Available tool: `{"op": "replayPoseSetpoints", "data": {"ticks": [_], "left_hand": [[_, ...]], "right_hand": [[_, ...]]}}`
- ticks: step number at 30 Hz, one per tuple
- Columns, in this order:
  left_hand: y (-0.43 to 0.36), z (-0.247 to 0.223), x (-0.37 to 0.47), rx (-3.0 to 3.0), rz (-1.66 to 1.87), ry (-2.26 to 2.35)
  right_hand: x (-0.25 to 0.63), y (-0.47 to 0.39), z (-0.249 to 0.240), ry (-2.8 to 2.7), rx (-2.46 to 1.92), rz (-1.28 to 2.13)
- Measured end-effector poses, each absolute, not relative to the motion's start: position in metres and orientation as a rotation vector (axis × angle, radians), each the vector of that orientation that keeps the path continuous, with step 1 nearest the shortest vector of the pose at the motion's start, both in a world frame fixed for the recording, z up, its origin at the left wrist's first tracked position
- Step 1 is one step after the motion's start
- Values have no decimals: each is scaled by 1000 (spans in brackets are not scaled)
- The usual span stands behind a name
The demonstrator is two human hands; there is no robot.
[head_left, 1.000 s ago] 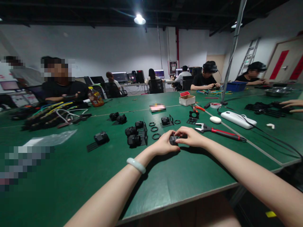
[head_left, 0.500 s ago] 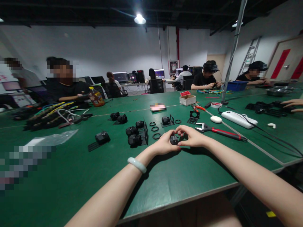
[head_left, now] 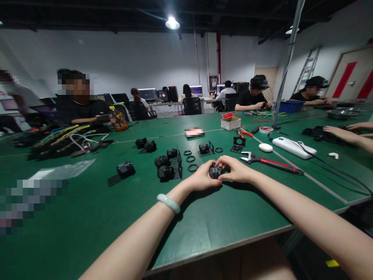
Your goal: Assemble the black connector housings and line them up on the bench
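My left hand [head_left: 202,177] grips a small black plastic fitting [head_left: 214,173] just above the green table [head_left: 198,217]. The fingers of my right hand [head_left: 236,169] are closed round its other side, so much of it is hidden. Just left of my hands lie several black rings [head_left: 192,167] and a group of black fittings on a slotted bracket [head_left: 165,173]. Beyond my fingers, another fitting sits on a bracket [head_left: 204,148], with a black ring [head_left: 218,150] beside it. An adjustable wrench [head_left: 271,162] with red-and-black handle lies to the right.
Farther left are another bracketed fitting [head_left: 125,170], a plastic bag [head_left: 64,170] and bundled cables [head_left: 61,142]. A white power bank [head_left: 294,147] with a black cord, orange-handled pliers [head_left: 246,133] and a small box [head_left: 230,123] lie right. Co-workers sit across; another person's hands [head_left: 344,135] reach in from the right.
My hands hold the black fitting in nearly the same place. At the right edge, another person's hand has reached farther left over the black items.
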State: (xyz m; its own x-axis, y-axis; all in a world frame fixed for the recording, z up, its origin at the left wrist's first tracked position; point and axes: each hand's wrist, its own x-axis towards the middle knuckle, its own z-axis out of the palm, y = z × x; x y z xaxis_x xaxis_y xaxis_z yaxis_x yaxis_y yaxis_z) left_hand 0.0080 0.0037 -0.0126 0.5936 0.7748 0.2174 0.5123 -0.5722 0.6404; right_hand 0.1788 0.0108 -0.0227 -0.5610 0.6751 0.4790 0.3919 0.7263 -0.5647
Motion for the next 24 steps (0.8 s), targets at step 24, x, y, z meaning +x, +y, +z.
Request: {"op": "replayPoseSetpoints", "data": {"ticks": [24], "left_hand": [[7, -18, 6, 2307, 650, 1011]], "right_hand": [[183, 12, -22, -2280, -858, 484]]}}
